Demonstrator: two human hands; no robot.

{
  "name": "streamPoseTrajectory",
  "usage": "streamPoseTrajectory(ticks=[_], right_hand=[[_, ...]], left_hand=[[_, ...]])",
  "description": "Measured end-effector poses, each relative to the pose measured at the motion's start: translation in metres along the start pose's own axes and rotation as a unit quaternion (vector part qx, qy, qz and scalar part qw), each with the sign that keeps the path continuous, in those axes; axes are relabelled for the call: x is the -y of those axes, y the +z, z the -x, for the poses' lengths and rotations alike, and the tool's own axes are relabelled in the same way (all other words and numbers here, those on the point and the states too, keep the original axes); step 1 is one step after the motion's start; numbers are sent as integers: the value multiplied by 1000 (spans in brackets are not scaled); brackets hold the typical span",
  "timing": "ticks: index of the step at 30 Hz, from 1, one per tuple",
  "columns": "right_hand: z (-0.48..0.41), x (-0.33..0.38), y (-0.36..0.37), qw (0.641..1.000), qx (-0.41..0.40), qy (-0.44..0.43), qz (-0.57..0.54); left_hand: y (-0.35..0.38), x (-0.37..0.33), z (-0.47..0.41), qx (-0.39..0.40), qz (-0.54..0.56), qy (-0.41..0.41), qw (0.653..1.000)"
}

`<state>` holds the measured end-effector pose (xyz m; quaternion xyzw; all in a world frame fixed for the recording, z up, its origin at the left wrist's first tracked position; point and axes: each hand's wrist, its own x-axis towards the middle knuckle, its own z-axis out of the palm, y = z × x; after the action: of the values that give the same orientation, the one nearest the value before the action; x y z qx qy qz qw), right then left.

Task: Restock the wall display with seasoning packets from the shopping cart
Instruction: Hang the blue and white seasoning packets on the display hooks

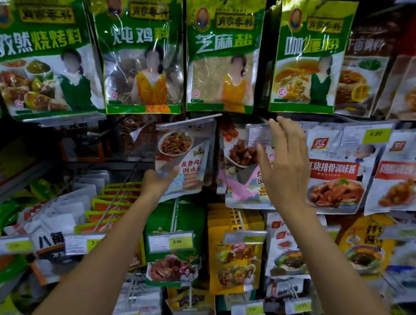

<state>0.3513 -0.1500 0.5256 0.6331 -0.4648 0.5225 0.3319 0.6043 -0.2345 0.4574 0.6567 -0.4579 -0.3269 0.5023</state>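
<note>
left hand grip: left hand [157, 181] pinches the bottom end of a fish-flavour pork seasoning packet [184, 154], fingers curled onto it; too blurry to say how each finger sits
packet: upright, long axis running up-down and tipped slightly; its top edge is just under a flipped-up tag strip [190, 121] in the middle row of the wall display [112, 137]
right hand: right hand [285, 166] holds nothing, fingers straight and loosely spread; fingertips are up at a clear price tag holder [257, 135], touching or just short of it, can't tell
the bit that matters: the packet's hang end lies straight up and away from the left-hand grip; the peg by that tag strip is my guess for the target; the left hand is nearer it, while the right is off to the right in front of the pink packets [248, 190]
around: green seasoning bags [222, 51] hang in the row above; the shopping cart isn't in view
</note>
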Motion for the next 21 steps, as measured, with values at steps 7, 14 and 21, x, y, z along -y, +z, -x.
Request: streamPoseTrajectory(ticks=[7, 14, 21], right_hand=[[57, -7, -49, 996, 31, 86, -6], [188, -30, -143, 937, 113, 331, -6], [316, -64, -252, 823, 123, 549, 79]], left_hand=[[-14, 20, 92, -112, -265, 208, 935], [88, 34, 207, 177, -86, 282, 939], [214, 83, 318, 372, -74, 239, 894]])
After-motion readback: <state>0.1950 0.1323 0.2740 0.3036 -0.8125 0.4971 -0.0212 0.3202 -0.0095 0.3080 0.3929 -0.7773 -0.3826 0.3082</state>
